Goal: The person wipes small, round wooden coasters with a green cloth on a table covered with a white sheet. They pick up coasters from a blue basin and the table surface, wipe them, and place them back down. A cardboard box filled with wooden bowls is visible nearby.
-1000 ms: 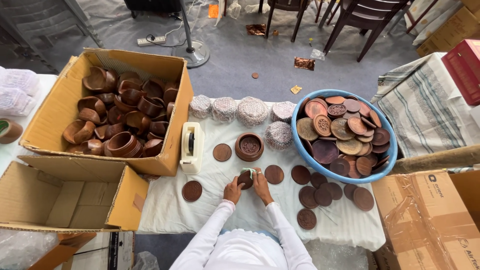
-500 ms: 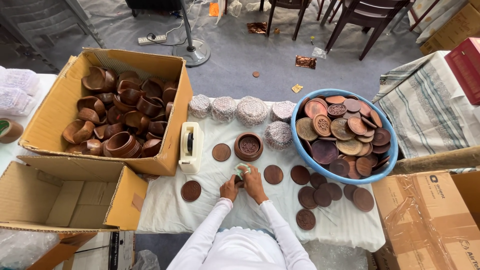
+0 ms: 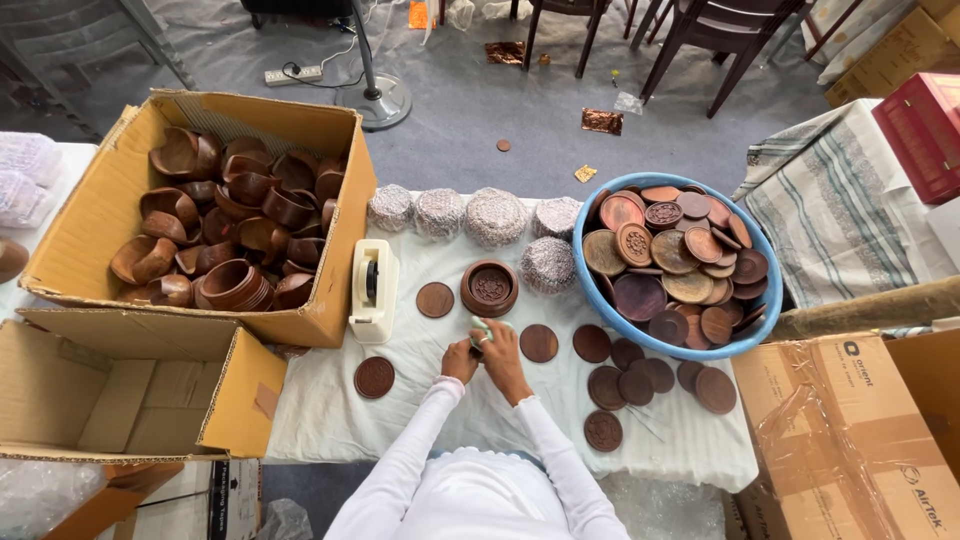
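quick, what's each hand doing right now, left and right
Left hand: closed on a small dark round piece, together with the right.
Right hand: closed over the same piece and a pale green cloth.

Grey floor [image 3: 480, 130], dark wooden chairs [image 3: 715, 35], fan stand base [image 3: 380, 100], white power strip [image 3: 292, 74]

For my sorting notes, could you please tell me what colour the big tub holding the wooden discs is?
The tub is blue, seen in the head view.

Dark brown wood against white cloth

Blue basin [image 3: 762, 262] holds brown carved discs [image 3: 637, 245]; white tablecloth [image 3: 330, 410]; tan cardboard box [image 3: 100, 215]; striped grey-white fabric [image 3: 845, 215].
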